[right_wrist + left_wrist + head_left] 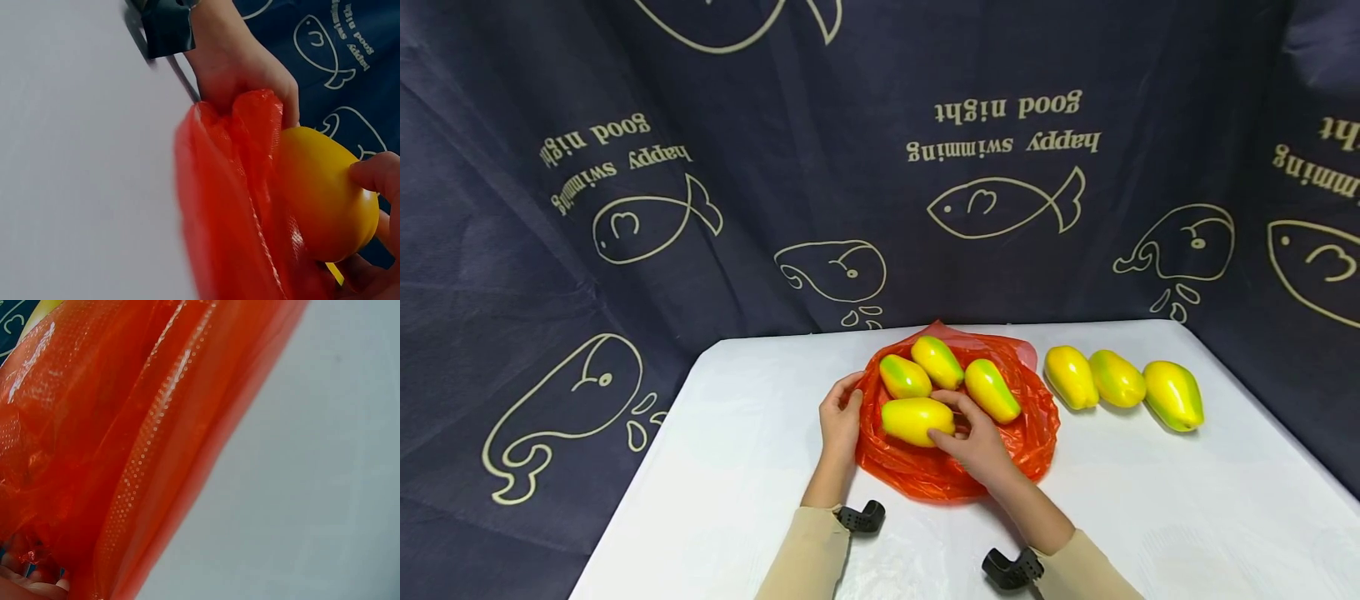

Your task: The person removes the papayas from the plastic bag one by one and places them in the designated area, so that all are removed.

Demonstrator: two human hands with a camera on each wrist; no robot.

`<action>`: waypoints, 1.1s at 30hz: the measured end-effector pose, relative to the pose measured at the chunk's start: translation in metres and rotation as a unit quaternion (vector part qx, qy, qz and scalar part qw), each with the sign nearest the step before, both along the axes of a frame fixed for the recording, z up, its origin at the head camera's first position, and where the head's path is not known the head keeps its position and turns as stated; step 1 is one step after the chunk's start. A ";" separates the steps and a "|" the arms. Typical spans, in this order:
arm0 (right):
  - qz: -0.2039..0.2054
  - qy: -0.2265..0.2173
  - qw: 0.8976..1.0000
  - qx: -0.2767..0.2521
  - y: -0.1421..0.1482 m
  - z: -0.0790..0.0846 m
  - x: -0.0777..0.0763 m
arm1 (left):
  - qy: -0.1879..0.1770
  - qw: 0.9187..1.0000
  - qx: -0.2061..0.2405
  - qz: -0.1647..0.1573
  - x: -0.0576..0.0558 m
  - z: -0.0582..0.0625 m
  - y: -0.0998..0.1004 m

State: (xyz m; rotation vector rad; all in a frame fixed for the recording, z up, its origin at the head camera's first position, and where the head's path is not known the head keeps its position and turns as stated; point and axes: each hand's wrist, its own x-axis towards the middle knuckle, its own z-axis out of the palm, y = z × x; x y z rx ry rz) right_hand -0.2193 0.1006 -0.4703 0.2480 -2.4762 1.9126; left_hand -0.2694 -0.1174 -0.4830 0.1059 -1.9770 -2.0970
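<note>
A red plastic bag (955,479) lies spread on the white table with its mouth up. My left hand (840,421) grips the bag's left rim; in the left wrist view only a few of its fingertips (53,589) show beside the red film. With thumb and fingers my right hand (973,442) holds the right end of a yellow papaya (917,421) at the bag's front. In the right wrist view that papaya sits beside the bag's folded rim. Behind it in the bag lie three yellow-green papayas: one on the left (904,377), one at the back (937,362), one on the right (992,390).
Right of the bag, three more papayas, a left one (1071,377), a middle one (1117,379) and a right one (1173,396), lie in a row on the white table (1150,500). A dark blue cloth (820,167) with fish drawings hangs behind and along the sides.
</note>
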 end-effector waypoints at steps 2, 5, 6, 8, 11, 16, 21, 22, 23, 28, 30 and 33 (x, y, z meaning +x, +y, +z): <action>0.001 0.008 1.000 -0.002 0.003 0.003 0.001 | 0.000 1.000 0.000 0.000 0.003 0.004 0.001; 0.000 0.014 1.000 0.001 0.006 0.008 0.005 | 0.003 1.000 -0.001 0.006 0.003 0.003 0.001; -0.002 0.012 1.000 0.002 0.008 0.010 0.005 | 0.002 1.000 0.001 0.008 0.000 -0.001 0.001; -0.003 0.006 1.000 0.005 0.011 0.013 0.007 | 0.001 1.000 0.001 0.012 -0.006 -0.010 0.000; -0.011 -0.007 1.000 0.014 0.017 0.017 0.007 | 0.000 1.000 -0.001 0.013 -0.006 -0.009 0.000; -0.016 -0.012 0.999 0.026 0.026 0.019 0.010 | -0.005 1.000 -0.001 0.015 -0.006 -0.009 0.000; -0.022 0.009 0.999 0.026 0.036 0.019 0.010 | -0.004 1.000 -0.003 0.012 -0.006 -0.010 -0.001; -0.026 0.014 0.999 0.028 0.038 0.019 0.011 | -0.003 1.000 -0.004 0.012 -0.006 -0.010 -0.001; -0.030 0.018 0.999 0.031 0.040 0.019 0.011 | -0.003 1.000 -0.005 0.012 -0.006 -0.010 0.000; -0.044 0.030 0.998 0.041 0.048 0.022 0.012 | -0.003 1.000 -0.001 0.011 -0.006 -0.009 0.000; -0.044 0.037 0.998 0.040 0.053 0.023 0.012 | -0.002 1.000 0.002 0.010 -0.006 -0.009 0.000; -0.045 0.051 0.997 0.041 0.059 0.024 0.013 | 0.003 1.000 0.001 0.011 -0.006 -0.010 0.000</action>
